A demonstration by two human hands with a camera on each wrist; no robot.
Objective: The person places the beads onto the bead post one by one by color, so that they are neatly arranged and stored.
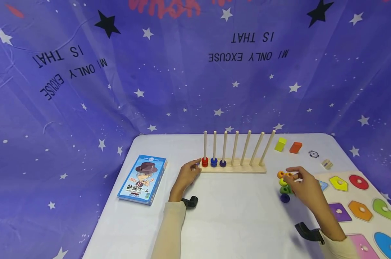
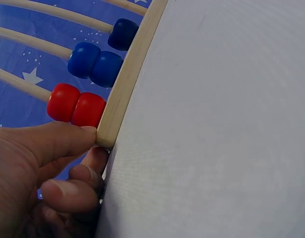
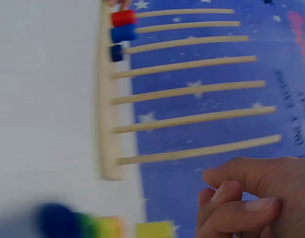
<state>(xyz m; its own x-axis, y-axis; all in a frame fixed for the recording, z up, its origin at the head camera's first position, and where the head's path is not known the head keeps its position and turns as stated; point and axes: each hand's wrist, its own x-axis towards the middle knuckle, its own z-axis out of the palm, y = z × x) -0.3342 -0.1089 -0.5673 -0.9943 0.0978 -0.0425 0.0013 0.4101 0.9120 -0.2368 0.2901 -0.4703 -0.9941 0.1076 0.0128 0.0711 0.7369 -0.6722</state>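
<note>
My left hand [image 1: 186, 177] grips the left end of a wooden peg rack [image 1: 234, 169], thumb and fingers at the base's edge. Two red beads [image 2: 77, 105] sit on its first peg, two blue beads [image 2: 95, 64] on the second and one dark blue bead [image 2: 123, 34] on the third. The other pegs are bare. My right hand [image 1: 303, 185] hovers at a cluster of loose beads, fingers loosely bent and nothing between them in the right wrist view. A dark blue bead [image 1: 285, 198] lies nearest me, then green beads [image 1: 284, 190], yellow and orange beads [image 1: 281, 174].
A blue game box [image 1: 142, 180] lies on the left of the white table. On the right is a shape puzzle board [image 1: 354, 194], partly under my right arm. Behind it stand a yellow block [image 1: 280, 144], an orange block [image 1: 295, 147], a round chip [image 1: 313, 154] and a small wooden piece [image 1: 327, 164].
</note>
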